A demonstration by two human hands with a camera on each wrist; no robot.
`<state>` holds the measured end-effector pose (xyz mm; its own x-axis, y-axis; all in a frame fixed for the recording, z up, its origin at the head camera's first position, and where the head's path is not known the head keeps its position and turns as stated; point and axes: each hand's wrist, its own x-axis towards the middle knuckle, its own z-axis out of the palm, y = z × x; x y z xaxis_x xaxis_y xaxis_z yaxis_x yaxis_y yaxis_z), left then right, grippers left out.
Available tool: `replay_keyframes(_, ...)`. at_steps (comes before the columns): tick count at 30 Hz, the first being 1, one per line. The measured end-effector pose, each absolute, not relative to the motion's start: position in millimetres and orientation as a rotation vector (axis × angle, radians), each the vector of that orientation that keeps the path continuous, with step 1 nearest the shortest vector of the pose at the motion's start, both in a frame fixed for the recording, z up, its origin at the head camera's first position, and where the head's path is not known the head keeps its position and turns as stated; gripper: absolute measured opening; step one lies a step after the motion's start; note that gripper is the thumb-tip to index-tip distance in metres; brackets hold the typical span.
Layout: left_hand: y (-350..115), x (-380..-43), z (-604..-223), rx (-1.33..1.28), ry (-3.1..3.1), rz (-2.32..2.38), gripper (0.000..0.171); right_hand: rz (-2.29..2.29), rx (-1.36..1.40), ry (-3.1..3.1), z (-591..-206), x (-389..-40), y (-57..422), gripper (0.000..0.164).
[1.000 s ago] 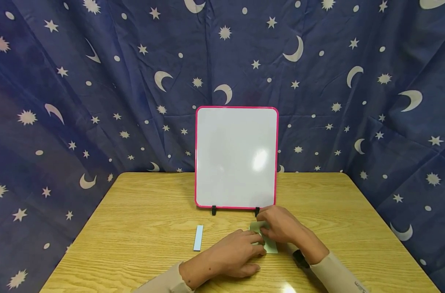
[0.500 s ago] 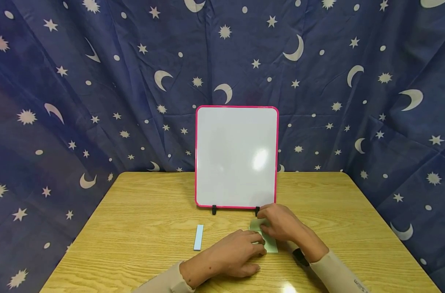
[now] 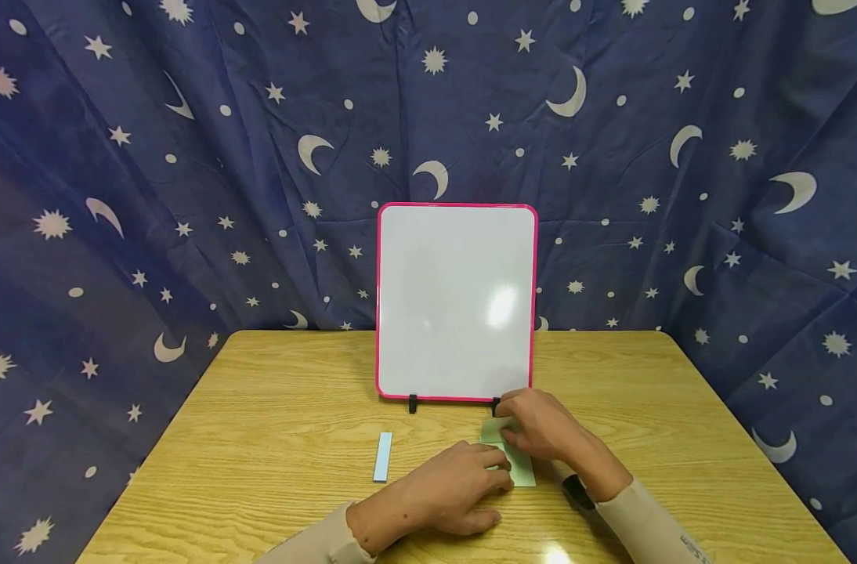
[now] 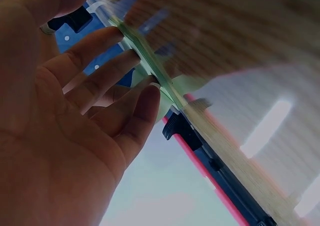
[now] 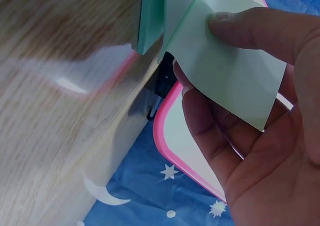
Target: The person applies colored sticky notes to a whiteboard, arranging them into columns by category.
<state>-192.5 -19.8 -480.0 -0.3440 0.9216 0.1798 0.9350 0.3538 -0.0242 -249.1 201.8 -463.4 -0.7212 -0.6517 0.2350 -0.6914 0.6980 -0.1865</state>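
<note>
A pad of pale green sticky notes (image 3: 523,472) lies on the table in front of the whiteboard. Fingertips of my left hand (image 3: 465,487) press on the pad; in the left wrist view these lightly bent fingers touch the pad's edge (image 4: 146,54). With thumb and fingers, my right hand (image 3: 544,427) pinches the pad's top sheet (image 5: 235,68). That sheet is bent up and curves away from the rest of the pad (image 5: 151,23) in the right wrist view. Part of the pad is covered by both hands in the head view.
A narrow light-blue strip (image 3: 382,457) lies left of my left hand. The pink-framed whiteboard (image 3: 457,305) stands upright on black feet (image 3: 412,404), close beyond my right hand. A dark blue curtain (image 3: 259,157) with moons and stars hangs behind the wooden table (image 3: 294,392).
My right hand has shifted slightly away, toward the whiteboard, and a little more of the lifted green sheet shows. The left hand stays in place on the pad.
</note>
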Motion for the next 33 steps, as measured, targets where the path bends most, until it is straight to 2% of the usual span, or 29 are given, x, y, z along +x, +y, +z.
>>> replay_keyframes(33, -20.5, -191.2, -479.7, -1.677, -2.479, -0.087, 0.03, 0.366, 1.079, -2.754, -458.3, -256.7, 200.3, 0.039)
